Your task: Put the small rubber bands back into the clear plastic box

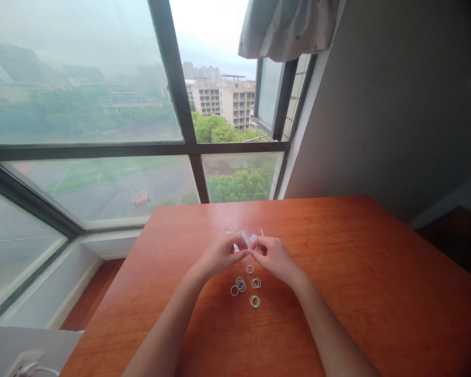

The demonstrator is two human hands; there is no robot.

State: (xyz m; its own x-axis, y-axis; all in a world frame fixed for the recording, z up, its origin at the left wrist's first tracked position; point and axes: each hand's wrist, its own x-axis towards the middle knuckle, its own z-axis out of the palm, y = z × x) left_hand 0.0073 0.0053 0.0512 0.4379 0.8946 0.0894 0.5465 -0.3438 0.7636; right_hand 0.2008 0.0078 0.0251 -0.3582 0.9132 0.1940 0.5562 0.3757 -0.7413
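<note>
Both my hands meet over the middle of the orange-brown wooden table [357,272]. My left hand [220,255] and my right hand [272,256] are closed in pinches, fingertips touching each other, on something too small to make out. Just behind them lies a small clear plastic bag [255,234] with more rings in it. Several small pale metal rings [246,286] lie loose on the table just in front of my wrists; some are linked or stacked in pairs.
A large window [102,104] with dark frames fills the far side, with a grey wall [396,104] to the right and a curtain [286,26] bunched above. The table's left edge drops to a low sill [63,272]. A white socket [23,364] sits at bottom left.
</note>
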